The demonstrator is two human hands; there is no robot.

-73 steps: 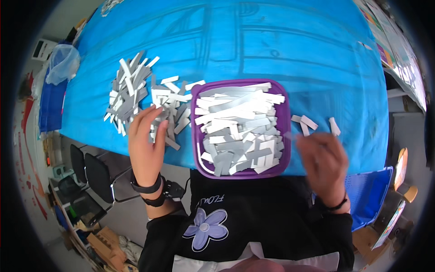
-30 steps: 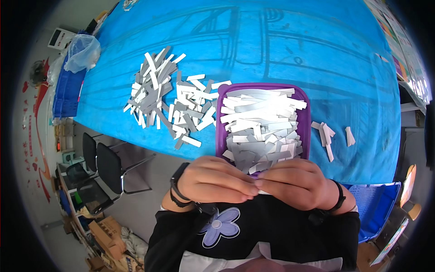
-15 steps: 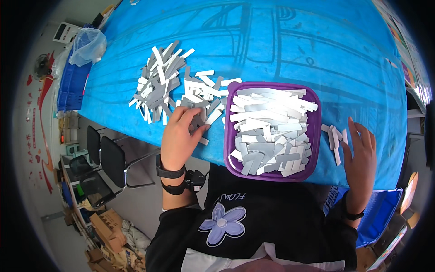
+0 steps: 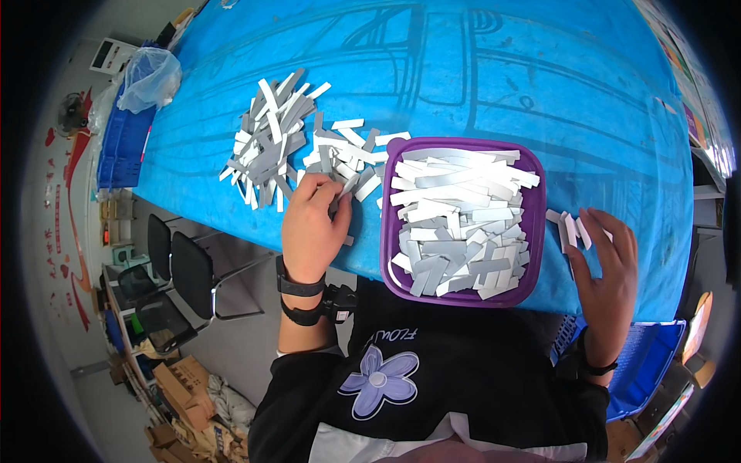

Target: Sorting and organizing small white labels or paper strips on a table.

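Strips by the left hand: loose heap of white and grey strips lies spread on the blue table cover, left of the tray.
Left hand: left hand lies palm down at the heap's near edge, fingers curled onto a few strips there — whether any is pinched, I cannot tell.
Tray: purple tray sits between the two hands at the table's near edge, filled with more white and grey strips.
Right hand: right hand is spread flat and open, fingertips touching a small cluster of strips just right of the tray — holding nothing.
Far left corner: clear plastic bag rests on a blue crate.
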